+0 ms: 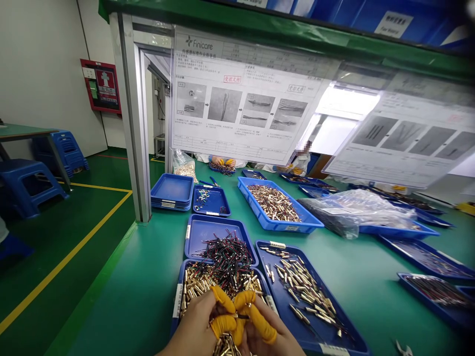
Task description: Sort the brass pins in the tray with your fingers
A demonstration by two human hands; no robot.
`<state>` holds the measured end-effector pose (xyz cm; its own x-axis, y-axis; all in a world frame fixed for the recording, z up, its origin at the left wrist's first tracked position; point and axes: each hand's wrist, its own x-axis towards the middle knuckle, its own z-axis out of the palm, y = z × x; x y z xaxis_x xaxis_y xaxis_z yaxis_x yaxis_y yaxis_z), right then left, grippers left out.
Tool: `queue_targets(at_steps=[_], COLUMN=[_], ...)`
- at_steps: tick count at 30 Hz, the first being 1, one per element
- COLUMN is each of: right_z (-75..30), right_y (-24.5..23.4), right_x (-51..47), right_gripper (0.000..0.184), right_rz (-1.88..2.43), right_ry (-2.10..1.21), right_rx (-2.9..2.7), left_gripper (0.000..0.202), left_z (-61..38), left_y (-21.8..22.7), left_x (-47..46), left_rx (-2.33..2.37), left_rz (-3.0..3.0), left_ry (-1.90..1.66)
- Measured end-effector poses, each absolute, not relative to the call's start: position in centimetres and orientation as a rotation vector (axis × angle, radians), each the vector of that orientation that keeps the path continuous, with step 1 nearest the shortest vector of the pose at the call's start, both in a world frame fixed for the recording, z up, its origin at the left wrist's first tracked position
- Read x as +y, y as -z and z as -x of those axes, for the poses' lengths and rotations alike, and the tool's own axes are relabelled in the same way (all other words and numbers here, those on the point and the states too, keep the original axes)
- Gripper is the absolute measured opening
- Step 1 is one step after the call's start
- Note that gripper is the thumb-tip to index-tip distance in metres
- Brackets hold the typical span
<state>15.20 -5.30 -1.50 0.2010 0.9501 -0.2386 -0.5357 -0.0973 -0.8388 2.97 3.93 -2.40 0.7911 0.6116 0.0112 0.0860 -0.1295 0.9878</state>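
Note:
My left hand [200,319] and my right hand [267,326] meet at the bottom centre, with yellow covers on several fingertips. Between the pinched fingertips is a short dark wire piece [242,316], partly hidden by the fingers. Several brass sleeves [225,346] show just below the fingertips, between my palms. Under and beyond my hands is a blue tray of gold-coloured metal sleeves [202,284]. A heap of short black, red and green wires [228,252] lies across its far edge and the tray behind it.
Right of my hands, a blue tray [272,291] holds sleeves with wires. Farther back stand a deep blue bin [243,190] of metal parts, stacked trays [172,188] and bagged material [363,207]. Pliers [403,348] lie at lower right. Instruction sheets [245,99] hang above; other people work opposite.

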Motion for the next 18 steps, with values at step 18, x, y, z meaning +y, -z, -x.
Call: queue_targets(at_steps=[18], right_z=[-15.1], right_y=[2.3], right_x=[-4.2], right_gripper=[0.035], right_rz=[0.98], right_ry=[-1.508], right_rx=[-0.609], left_gripper=[0.014], left_z=[-2.5], left_y=[1.9], left_x=[3.9], left_rx=[0.498], left_rz=[-1.834], left_ry=[-0.477])
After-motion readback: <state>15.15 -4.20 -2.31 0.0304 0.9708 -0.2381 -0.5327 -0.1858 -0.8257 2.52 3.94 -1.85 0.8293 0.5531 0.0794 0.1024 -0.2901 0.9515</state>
